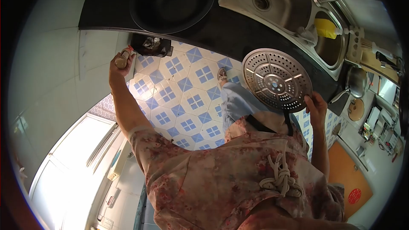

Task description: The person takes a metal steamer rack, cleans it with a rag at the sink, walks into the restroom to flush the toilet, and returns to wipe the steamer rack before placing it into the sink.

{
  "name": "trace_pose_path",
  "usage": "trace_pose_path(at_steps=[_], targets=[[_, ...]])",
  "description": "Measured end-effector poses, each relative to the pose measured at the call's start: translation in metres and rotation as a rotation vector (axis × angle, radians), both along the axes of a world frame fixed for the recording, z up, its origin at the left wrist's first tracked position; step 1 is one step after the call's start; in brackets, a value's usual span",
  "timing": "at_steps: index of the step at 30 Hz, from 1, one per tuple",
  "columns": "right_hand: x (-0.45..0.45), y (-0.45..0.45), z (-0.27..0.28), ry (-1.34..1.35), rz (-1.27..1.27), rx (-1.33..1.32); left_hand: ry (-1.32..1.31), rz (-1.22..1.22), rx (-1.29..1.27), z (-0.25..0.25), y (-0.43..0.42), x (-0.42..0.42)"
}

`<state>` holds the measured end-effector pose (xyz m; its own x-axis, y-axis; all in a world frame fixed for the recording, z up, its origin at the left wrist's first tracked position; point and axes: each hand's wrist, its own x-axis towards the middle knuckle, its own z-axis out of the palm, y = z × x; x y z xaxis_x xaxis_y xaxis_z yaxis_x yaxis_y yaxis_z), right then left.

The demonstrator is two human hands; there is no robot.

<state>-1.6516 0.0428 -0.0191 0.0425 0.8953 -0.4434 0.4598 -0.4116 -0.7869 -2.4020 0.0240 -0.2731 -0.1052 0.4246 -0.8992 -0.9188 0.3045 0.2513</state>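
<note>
My left hand (121, 64) is wrapped round a small jar (120, 61) with a brownish end and a bit of red beside it, out at the left near the pale cabinet side. On the right, my right hand (316, 105) grips the rim of a round perforated metal steamer plate (277, 76). The plate is tilted, its holed face towards the camera, and it overlaps the front edge of the dark counter (232, 34).
A large black wok (172, 2) sits on the counter. Right of it is a steel double sink (272, 0) with a yellow bottle (326, 28). A dark bin (150, 46) stands below the counter's edge. A small pan (356, 81) lies far right.
</note>
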Motion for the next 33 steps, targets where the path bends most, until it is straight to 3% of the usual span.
trace_pose_path(at_steps=[8, 11, 12, 13, 16, 24, 27, 29, 33], targets=[[-0.003, 0.008, 0.003, -0.026, 0.021, -0.01, 0.148, 0.077, -0.027, -0.02, -0.017, 0.019], [-0.007, 0.013, 0.003, -0.055, 0.031, -0.013, 0.193, -0.085, 0.066, -0.058, -0.038, 0.008], [-0.006, 0.014, 0.003, -0.057, 0.033, -0.013, 0.273, -0.103, -0.082, -0.039, -0.036, 0.026], [-0.005, 0.014, 0.003, -0.061, 0.034, -0.014, 0.295, -0.125, -0.049, -0.032, -0.038, 0.039], [-0.006, 0.017, 0.004, -0.049, 0.054, -0.023, 0.363, -0.204, -0.095, -0.05, -0.049, 0.053], [-0.006, 0.023, 0.002, -0.175, 0.132, -0.108, 0.417, -0.009, -0.268, -0.115, -0.044, 0.076], [-0.012, 0.022, -0.003, -0.142, 0.111, -0.092, 0.357, 0.127, -0.017, -0.149, -0.036, 0.045], [-0.007, 0.023, -0.007, -0.141, 0.118, -0.092, 0.453, 0.126, -0.194, -0.119, -0.012, 0.058], [-0.009, 0.016, -0.004, -0.14, 0.093, -0.118, 0.46, 0.077, -0.305, -0.134, -0.029, 0.078]])
